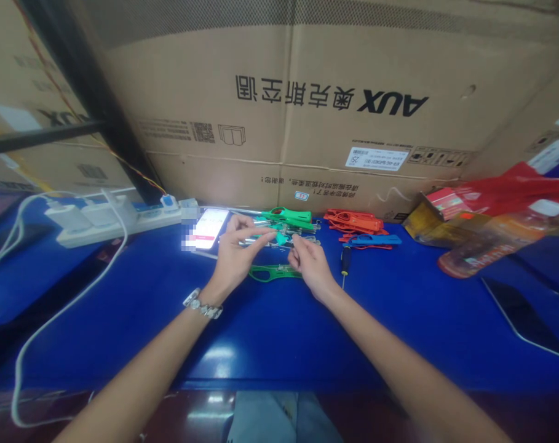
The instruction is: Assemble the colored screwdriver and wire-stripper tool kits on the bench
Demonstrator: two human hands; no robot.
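Observation:
My left hand [235, 255], with a silver bracelet watch [203, 304] at its wrist, pinches a small green plastic part [281, 238] between thumb and finger. Close beside it, my right hand [310, 263] has its fingertips pressed together; what they grip is too small to make out. Below the fingers a green lighter casing [272, 272] lies on the blue table, its right end partly covered by my right hand. Behind the hands is a pile of green lighter casings [291, 216] with metal pieces, partly hidden by my fingers.
Red casings [355, 221] and a blue casing [374, 241] lie to the right, above a screwdriver [346, 263]. A lit phone [210, 227] and a power strip [122, 223] are left. Farther right are a drink bottle [491, 246] and a dark phone [521, 317]. A large carton [279, 55] stands behind.

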